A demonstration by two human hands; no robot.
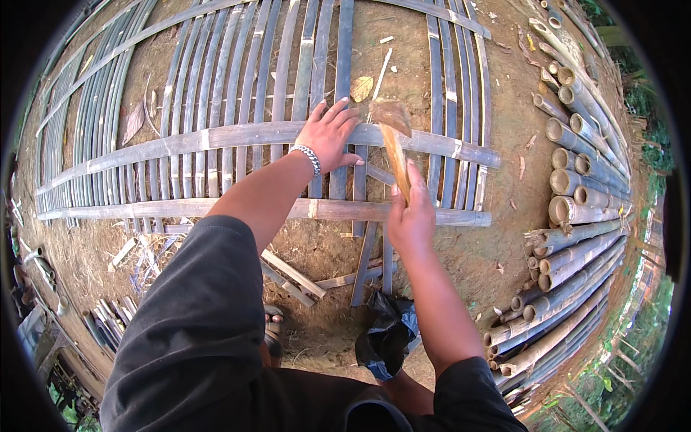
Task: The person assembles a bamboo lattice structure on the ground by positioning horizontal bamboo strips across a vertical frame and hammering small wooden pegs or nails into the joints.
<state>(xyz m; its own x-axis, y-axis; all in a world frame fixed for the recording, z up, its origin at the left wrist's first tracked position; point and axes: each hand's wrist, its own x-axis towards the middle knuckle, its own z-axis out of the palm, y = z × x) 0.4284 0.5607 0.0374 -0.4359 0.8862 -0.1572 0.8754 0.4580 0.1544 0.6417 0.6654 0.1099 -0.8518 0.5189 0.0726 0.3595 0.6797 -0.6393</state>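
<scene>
A panel of split bamboo slats [209, 101] lies on the ground, crossed by long bamboo strips. My left hand [327, 137], a chain bracelet at its wrist, rests with fingers spread on the middle cross strip [252, 135]. Wrapped round the wooden handle of a hammer [396, 155] is my right hand [414, 216]. The hammer's brown, blocky head is raised toward the far side and covers part of that cross strip. Just right of my left hand the slats leave a wide gap. A nearer cross strip [345, 209] runs below both hands.
Cut bamboo poles [576, 209] are stacked along the right side. Loose split pieces [291, 273] and shavings [155, 255] lie on the dirt near my feet. A black plastic bag [385, 342] is by my right foot. More bamboo pieces [111, 320] lie at the near left.
</scene>
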